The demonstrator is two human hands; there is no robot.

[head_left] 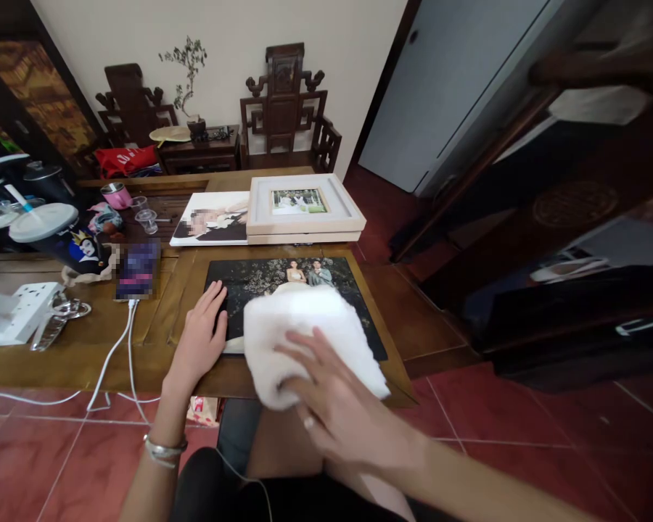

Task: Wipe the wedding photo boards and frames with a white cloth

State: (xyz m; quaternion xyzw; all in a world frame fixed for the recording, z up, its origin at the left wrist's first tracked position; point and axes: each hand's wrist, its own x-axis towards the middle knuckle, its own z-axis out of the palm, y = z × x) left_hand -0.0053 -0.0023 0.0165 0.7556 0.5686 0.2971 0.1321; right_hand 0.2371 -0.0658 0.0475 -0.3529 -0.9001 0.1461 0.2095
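A dark photo panel (239,290) showing a couple in wedding clothes lies flat near the table's front edge. My left hand (202,330) rests on its left edge, fingers stretched out and holding nothing. My right hand (326,391) grips a thick, fluffy white cloth (326,319) and presses it onto the lower right part of the photo panel. The cloth covers much of the picture's lower middle and hangs over the front edge. Some fingertips of my right hand sink into the cloth's pile.
Behind the panel are a pale wooden picture frame (307,206) and a white-edged photo print (210,217) partly under it. To the left are a phone (137,270) on a white cable, a power strip (19,315), a clear claw clip (59,315) and a lidded black cup (81,246).
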